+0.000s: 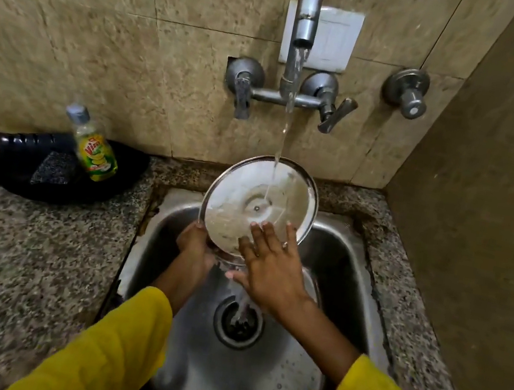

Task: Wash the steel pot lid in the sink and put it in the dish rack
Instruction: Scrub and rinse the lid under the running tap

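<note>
L hand (196, 240) clamped on lid (241, 199) rim | R hand (270, 266) flat, fingers apart on lid | tap (308, 8) water hitting lid over sink (339, 264)

The round steel pot lid (247, 200) is tilted, soapy underside showing, above the steel sink (334, 253); tap water strikes it.

I see two bare hands, left hand (193, 245) and right hand (269, 274). Loose mustard-yellow sleeves (104, 353) cover both forearms. I note a ring (284, 244) on one right finger.
</note>
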